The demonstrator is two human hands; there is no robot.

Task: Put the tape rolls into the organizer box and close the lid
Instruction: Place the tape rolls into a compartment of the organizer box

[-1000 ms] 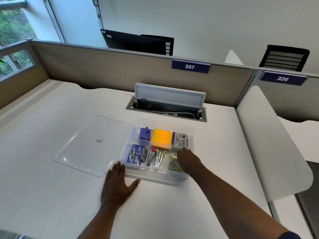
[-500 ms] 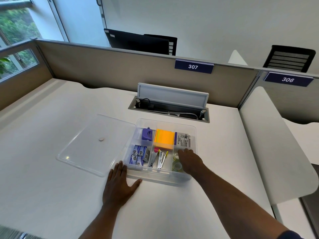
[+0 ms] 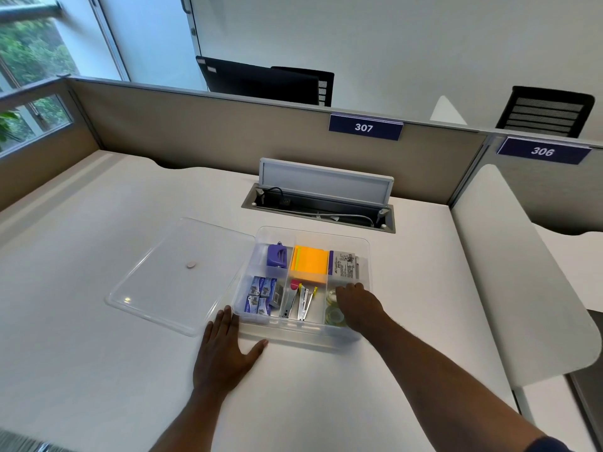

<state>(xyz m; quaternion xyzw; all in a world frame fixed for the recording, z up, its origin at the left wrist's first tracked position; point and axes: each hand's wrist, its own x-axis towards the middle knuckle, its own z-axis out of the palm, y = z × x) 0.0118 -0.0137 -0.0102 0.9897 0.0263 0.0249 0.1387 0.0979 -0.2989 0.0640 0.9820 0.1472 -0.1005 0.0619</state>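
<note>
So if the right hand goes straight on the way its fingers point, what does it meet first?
Probably the white labelled packet in the organizer box, just beyond the right hand; depth is unclear.

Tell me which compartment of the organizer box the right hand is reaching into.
The near right compartment, the one holding the clear tape rolls. The right hand covers its right side; the others hold staples, metal tools, sticky notes.

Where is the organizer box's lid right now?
In the head view the clear lid lies flat on the desk, against the left side of the organizer box, just beyond the left hand.

two tape rolls (image 3: 334, 306), one organizer box (image 3: 311, 335), one lid (image 3: 176, 275), two hands (image 3: 225, 353)
</note>
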